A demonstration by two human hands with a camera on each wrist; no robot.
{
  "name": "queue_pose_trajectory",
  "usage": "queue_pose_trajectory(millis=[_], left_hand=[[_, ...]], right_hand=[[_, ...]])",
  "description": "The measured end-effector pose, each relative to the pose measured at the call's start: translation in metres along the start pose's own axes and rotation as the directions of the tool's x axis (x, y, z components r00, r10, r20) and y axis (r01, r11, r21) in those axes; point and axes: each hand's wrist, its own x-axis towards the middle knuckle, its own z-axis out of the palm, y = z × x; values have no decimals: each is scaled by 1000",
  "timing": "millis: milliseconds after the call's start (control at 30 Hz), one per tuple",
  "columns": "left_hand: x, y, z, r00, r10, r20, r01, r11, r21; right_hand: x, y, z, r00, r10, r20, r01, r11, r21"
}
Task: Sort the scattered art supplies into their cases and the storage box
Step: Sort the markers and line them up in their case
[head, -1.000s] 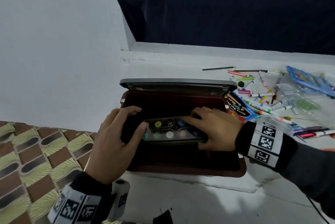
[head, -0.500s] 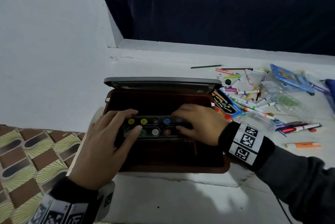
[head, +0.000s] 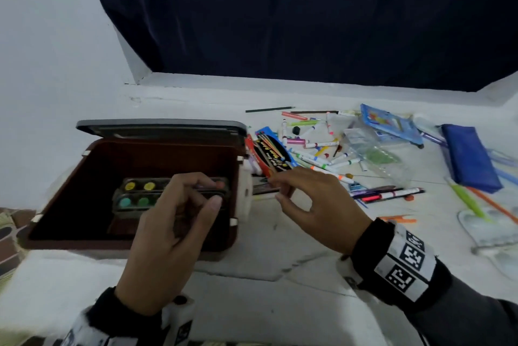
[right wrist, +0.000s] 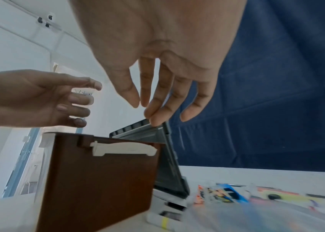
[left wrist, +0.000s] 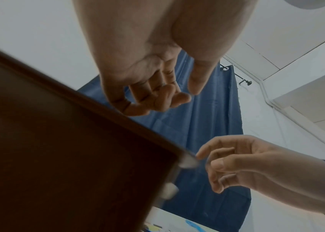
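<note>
A brown storage box (head: 70,177) (right wrist: 102,180) stands open with its grey lid (head: 159,125) tipped back. Inside lies a dark paint palette case (head: 134,194) with coloured wells. My left hand (head: 196,197) (left wrist: 165,100) hovers over the box's right half, fingers loosely curled and holding nothing. My right hand (head: 283,186) (right wrist: 153,109) hangs empty just right of the box, above the white surface, fingers relaxed. Scattered markers (head: 316,158) and a black and red pencil pack (head: 270,155) lie to the right.
A clear plastic case (head: 372,152), a blue printed case (head: 389,127) and a blue pouch (head: 471,158) lie at the back right. Green and orange tools (head: 476,202) rest on a clear tray at the right edge. A dark curtain (head: 280,23) hangs behind. Patterned cloth (head: 8,233) sits left.
Both hands have let go of the palette case, which now lies in the box. The right hand has drawn out to the right of the box; the left has lifted.
</note>
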Motion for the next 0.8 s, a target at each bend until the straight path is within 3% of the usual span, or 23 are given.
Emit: queue_pose_trajectory(millis=[200, 367, 467, 600, 700, 800], left_hand=[[-19, 28, 103, 1000, -11, -12, 10, 998, -56], [-17, 36, 161, 992, -113, 50, 115, 993, -40], [-8, 23, 186, 982, -171, 85, 165, 983, 77], [8, 4, 206, 944, -241, 228, 145, 918, 368], [24, 0, 214, 901, -334, 276, 190, 878, 440], [40, 0, 217, 898, -365, 247, 211, 848, 487]], right_hand=[[-80, 63, -63, 992, 106, -72, -103, 994, 45], [-113, 98, -105, 982, 167, -83, -164, 985, 46], [-118, 127, -119, 971, 224, -84, -223, 975, 14], [-116, 172, -124, 940, 340, -27, -341, 939, -51], [-103, 201, -127, 897, 435, 80, -411, 887, -212], [-82, 226, -129, 837, 517, 182, -441, 833, -335]])
